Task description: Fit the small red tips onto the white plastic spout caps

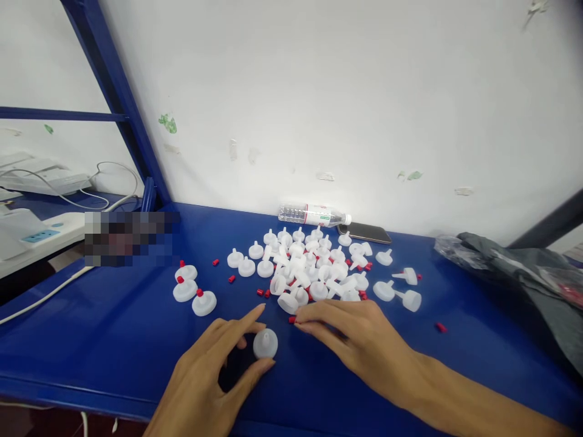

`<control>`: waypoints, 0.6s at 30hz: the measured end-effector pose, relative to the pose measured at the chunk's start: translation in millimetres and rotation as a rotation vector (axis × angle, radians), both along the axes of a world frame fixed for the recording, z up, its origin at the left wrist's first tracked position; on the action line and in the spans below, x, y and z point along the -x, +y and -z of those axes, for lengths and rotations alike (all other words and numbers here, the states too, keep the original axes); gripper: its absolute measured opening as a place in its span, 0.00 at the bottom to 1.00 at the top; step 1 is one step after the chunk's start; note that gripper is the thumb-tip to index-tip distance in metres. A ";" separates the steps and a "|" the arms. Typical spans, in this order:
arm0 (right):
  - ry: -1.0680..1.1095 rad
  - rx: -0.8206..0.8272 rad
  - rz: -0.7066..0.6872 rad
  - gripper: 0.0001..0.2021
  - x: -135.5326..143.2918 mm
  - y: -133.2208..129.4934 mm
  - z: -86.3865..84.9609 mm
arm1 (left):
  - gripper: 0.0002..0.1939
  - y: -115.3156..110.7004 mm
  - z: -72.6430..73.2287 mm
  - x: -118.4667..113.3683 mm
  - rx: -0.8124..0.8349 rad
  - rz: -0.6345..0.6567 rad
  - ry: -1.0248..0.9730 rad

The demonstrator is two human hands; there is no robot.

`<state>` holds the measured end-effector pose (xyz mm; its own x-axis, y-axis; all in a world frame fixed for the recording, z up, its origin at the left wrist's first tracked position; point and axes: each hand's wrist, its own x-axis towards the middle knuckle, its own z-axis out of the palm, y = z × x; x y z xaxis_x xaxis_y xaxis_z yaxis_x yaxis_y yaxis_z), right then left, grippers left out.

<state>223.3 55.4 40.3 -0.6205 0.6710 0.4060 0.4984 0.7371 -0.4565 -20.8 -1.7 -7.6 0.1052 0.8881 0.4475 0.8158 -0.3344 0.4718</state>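
My left hand (214,364) curls around a white spouted cap (265,345), gripping its rim between thumb and fingers, spout upward. Thumb and fingertips of my right hand (355,334) pinch a small red tip cap (292,320) just right of it. Beyond both hands spreads a loose pile of white spouted caps (319,291), some upright and some on their sides. Small red tip caps are scattered among them, one red tip cap (232,279) lying left of the pile. On the left stand three white caps (204,302) with red tips on their spouts.
A clear plastic bottle (314,215) and a dark phone (365,233) lie behind the pile near the wall. Grey fabric and plastic wrap (514,285) take up the right side. A white power strip (54,233) with cables sits at left, beside a blue frame post (132,121).
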 end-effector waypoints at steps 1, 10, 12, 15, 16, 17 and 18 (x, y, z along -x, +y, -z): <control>0.067 0.034 -0.043 0.08 1.3 -0.6 -3.2 | 0.30 -0.1 0.4 -0.1 0.005 0.005 -0.011; 0.061 -0.191 -0.267 0.12 24.5 4.1 0.8 | 0.31 -2.6 -3.0 -2.5 0.016 0.003 -0.084; -0.018 -0.243 -0.254 0.14 26.8 3.2 6.5 | 0.31 -2.3 -2.2 -2.0 0.019 0.014 -0.093; -0.031 -0.207 -0.232 0.15 29.7 0.5 11.1 | 0.32 -1.6 -0.5 -2.1 0.031 0.014 -0.092; -0.012 -0.167 -0.235 0.15 30.9 0.1 11.1 | 0.32 -1.5 0.0 -2.5 0.033 0.013 -0.092; 0.007 -0.119 -0.237 0.14 32.0 0.2 10.3 | 0.31 -1.4 0.3 -3.0 0.035 0.012 -0.093; 0.023 -0.070 -0.234 0.13 32.9 0.9 8.4 | 0.30 -1.6 0.3 -3.4 0.033 0.008 -0.096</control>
